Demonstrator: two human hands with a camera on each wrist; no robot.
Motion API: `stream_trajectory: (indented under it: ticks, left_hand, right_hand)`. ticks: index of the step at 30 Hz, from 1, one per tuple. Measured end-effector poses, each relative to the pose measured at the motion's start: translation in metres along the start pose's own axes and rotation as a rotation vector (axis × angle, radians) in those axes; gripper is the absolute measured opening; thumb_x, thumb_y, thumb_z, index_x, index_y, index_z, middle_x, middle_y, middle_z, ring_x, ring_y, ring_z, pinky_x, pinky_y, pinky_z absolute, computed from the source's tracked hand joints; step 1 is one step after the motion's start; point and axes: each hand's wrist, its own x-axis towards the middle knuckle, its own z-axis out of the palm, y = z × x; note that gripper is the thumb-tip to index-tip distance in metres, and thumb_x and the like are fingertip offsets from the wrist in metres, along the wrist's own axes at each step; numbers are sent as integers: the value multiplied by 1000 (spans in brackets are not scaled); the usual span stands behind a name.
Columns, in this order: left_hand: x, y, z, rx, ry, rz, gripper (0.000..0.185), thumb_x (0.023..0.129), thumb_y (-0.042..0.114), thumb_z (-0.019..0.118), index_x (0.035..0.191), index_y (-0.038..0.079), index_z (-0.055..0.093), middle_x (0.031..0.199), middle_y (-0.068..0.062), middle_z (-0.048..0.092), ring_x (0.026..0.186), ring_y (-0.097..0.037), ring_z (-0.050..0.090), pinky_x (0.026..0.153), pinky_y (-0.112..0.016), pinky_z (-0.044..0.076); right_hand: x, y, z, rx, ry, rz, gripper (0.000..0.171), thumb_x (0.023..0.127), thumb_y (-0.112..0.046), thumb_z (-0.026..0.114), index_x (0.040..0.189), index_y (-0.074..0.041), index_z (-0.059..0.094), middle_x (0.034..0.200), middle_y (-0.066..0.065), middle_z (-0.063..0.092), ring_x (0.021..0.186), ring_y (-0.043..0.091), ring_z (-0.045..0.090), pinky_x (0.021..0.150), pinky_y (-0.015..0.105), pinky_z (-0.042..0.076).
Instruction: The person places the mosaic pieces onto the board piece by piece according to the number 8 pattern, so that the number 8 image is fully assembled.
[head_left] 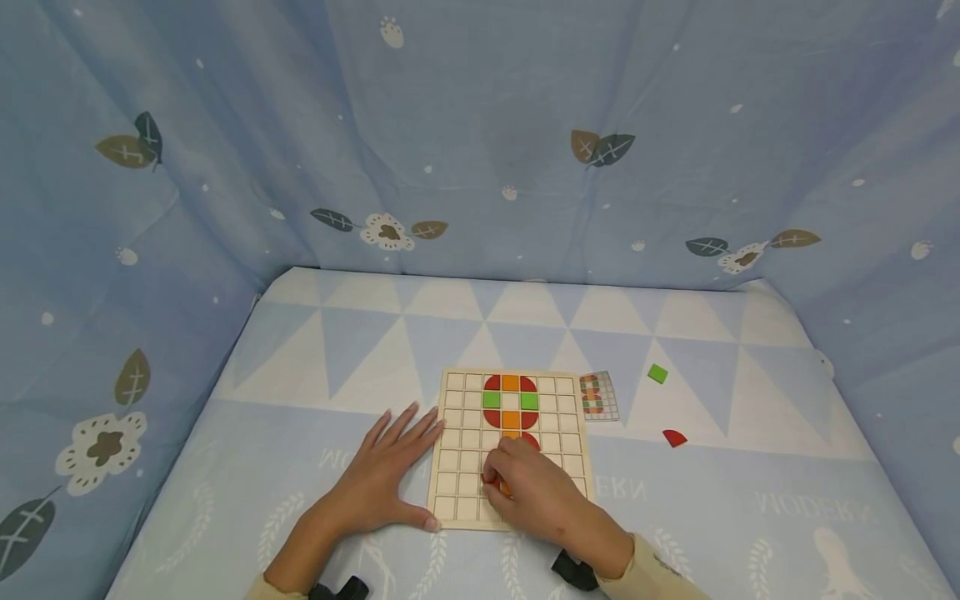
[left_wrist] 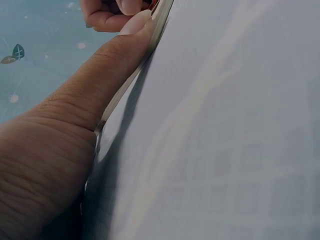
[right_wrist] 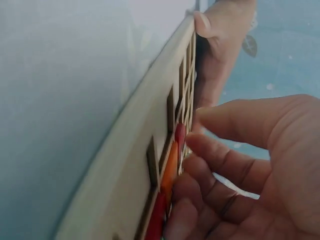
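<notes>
Pressing curled fingers on a red piece point(head_left: 489, 477), right hand point(head_left: 542, 493)'s grip narrow; left hand point(head_left: 378, 471) flat.

Soft, even overhead light; wrist views dim, blurred up close; head view edge-warped.

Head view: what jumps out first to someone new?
The wooden grid board at the table's near centre, with red, orange and green tiles filling its upper cells. The right hand lies over its lower half, fingers curled on red and orange tiles, while the left hand lies flat against its left edge. A loose green square tile and red quarter-round tile sit to the right.
</notes>
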Motion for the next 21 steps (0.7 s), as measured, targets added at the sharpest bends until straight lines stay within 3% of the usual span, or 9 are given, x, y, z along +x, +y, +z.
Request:
stream_trajectory:
  ticks: [5,9,15,21]
  left_hand:
    - [1,1,0,4,-9,-13,136,59,93,71,168,26,24,173,12,14,161,-20,0,127,-50,-4]
    - [1,2,0,0,-12,-23,136,58,92,73,168,27,25,173,12,14,161,-20,-1,127,-50,-4]
    - [1,3,0,-6,-8,-13,137,59,91,74,168,25,24,173,11,14,161,-21,0,127,-51,-3]
    - [1,3,-1,-12,-10,-11,137,58,90,75,168,25,25,174,10,14,161,-22,0,127,-53,-3]
  right_hand:
    - [-7,9,-17,123,69,27,8,100,-20,73,95,-21,66,91,-14,54,82,5,50,73,24,50]
    - [-16,29,-39,155,144,109,5,100,-19,73,102,-20,68,95,-16,56,85,6,55,76,25,53]
    - [-40,69,-80,56,198,297,29,97,-17,76,121,-5,68,105,0,65,92,18,61,78,38,54]
    - [-77,115,-119,-50,118,482,53,97,-22,75,139,7,58,125,24,63,102,36,65,82,55,56]
